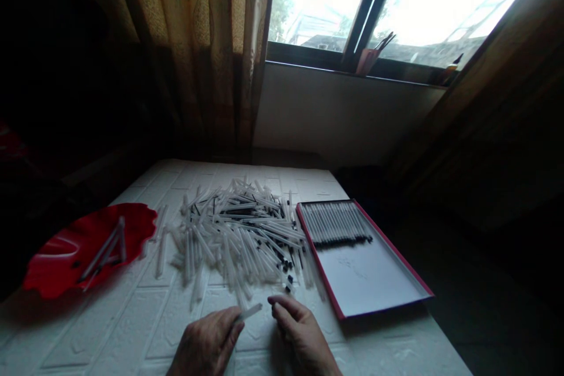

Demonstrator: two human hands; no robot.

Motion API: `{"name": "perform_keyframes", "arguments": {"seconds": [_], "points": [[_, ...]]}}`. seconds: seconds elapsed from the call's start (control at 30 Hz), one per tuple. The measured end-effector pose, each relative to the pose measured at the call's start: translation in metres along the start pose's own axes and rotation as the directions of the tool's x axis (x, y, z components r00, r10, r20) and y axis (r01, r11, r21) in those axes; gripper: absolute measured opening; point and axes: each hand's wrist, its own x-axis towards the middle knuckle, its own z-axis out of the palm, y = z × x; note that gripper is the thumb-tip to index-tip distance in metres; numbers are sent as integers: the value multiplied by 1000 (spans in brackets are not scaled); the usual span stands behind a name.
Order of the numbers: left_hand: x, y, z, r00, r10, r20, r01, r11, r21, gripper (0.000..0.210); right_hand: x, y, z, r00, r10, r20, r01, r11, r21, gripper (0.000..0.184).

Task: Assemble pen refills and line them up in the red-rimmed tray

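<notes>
My left hand (210, 338) is closed around a clear plastic tube (252, 311), like a pen barrel, with its end pointing toward my right hand. Between the thumb and forefinger of my right hand (299, 329) is a small black piece (273, 307), mostly hidden by the fingers. The tube and the black piece are apart. Just beyond both hands lies a loose heap of clear tubes (240, 229), mixed with thin black sticks. Several small black caps (289, 282) lie at the heap's near right side.
A shallow box lid (370, 282) with red edges stands on the right, holding a row of black-ended tubes (337, 220). At the left is a red scalloped bowl (55, 264) with a few tubes inside. All rest on a white brick-patterned table (132, 329), below a curtained window.
</notes>
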Motion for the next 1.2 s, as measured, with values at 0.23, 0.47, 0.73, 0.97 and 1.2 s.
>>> {"name": "perform_keyframes", "arguments": {"seconds": [0.23, 0.47, 0.73, 0.97, 1.2], "points": [[-3, 0, 2, 999, 23, 41, -24, 999, 23, 31, -5, -5, 7, 998, -45, 42, 50, 988, -146, 43], [-3, 0, 1, 998, 18, 66, -19, 1000, 15, 31, -5, -3, 5, 991, -127, 49, 134, 971, -198, 36], [-4, 2, 2, 996, 16, 84, -19, 999, 31, 33, -7, -8, 7, 923, -361, 131, 382, 821, -425, 27], [-10, -2, 7, 997, 28, 68, -30, 999, 29, 29, -8, -21, -1, 823, -417, 385, 561, 495, -664, 21], [-9, -1, 7, 996, 34, 81, -36, 999, 34, 29, -2, -22, -8, 796, -353, 493, 596, 309, -741, 21]]}}
